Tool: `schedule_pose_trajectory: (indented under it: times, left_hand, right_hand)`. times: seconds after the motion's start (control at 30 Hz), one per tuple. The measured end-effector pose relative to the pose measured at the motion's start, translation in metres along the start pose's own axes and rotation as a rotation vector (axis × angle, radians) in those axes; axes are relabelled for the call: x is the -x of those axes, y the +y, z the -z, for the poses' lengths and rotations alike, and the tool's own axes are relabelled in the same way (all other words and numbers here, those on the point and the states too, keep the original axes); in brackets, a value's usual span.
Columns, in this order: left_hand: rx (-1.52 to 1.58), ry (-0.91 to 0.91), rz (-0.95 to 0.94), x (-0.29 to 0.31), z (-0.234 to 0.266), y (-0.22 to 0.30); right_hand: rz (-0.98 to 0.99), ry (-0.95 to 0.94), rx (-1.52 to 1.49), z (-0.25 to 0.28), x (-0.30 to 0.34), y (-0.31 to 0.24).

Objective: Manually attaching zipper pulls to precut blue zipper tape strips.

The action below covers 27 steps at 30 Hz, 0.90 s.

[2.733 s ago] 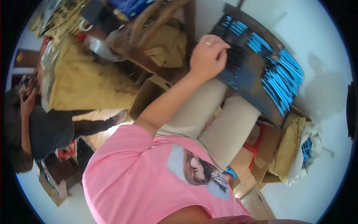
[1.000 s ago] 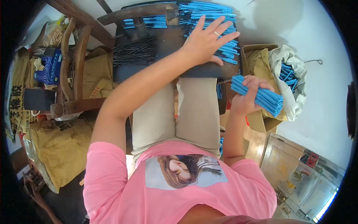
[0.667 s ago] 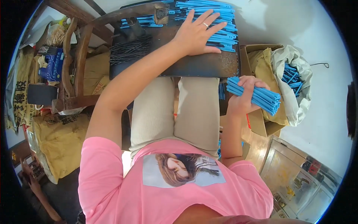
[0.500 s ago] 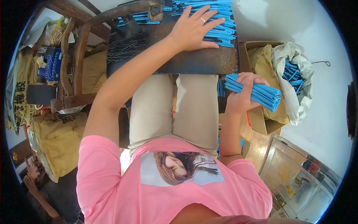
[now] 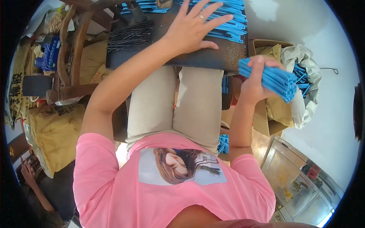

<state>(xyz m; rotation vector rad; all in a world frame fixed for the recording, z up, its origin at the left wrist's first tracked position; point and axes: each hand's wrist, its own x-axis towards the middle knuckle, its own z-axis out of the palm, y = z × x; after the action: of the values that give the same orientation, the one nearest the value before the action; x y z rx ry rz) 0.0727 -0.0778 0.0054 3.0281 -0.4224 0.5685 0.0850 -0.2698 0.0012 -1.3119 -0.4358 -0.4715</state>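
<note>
My left hand [image 5: 189,32] is over the far part of the dark work table [image 5: 213,57], its fingers spread wide. Beneath and beside those fingers lies a pile of thin blue strips [image 5: 234,24], each with small holes near the end. I cannot tell whether the fingers touch them. Off the table's right edge, my right hand [image 5: 254,81] grips a thick bundle of blue strips [image 5: 279,81], the thumb across it; the bundle's right end is blurred.
Thin black rods [image 5: 131,35] lie on the table's left. A white sack [image 5: 310,95] of blue pieces and a cardboard box [image 5: 262,117] stand at right. A wooden chair frame [image 5: 78,49] and a brown paper sack [image 5: 57,133] are left; another person's hand [image 5: 28,173] shows lower left.
My right hand has moved right and slightly up with the bundle. My left hand has shifted a little left and away, its fingers still spread. The whole view has shifted slightly.
</note>
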Motion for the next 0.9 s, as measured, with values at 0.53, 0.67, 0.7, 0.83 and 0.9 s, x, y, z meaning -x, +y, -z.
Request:
schedule_pose_trajectory:
  times: [0.53,0.67,0.7,0.83,0.9]
  left_hand:
    - [0.265,0.478,0.339,0.152,0.030,-0.045]
    - [0.261,0.416,0.293,0.158,0.029,-0.058]
    - [0.270,0.384,0.272,0.157,0.030,-0.060]
    - [0.236,0.346,0.286,0.157,0.039,-0.063]
    - [0.271,0.292,0.258,0.153,0.048,-0.064]
  right_hand:
    - [0.365,-1.193,0.755,-0.068,-0.004,0.021]
    - [0.317,-1.247,0.738,-0.071,0.000,0.016]
    - [0.321,-1.253,0.726,-0.070,0.000,0.015]
    - [0.386,-1.209,0.693,-0.065,0.003,0.016]
    - [0.378,-1.169,0.648,-0.063,0.001,0.017]
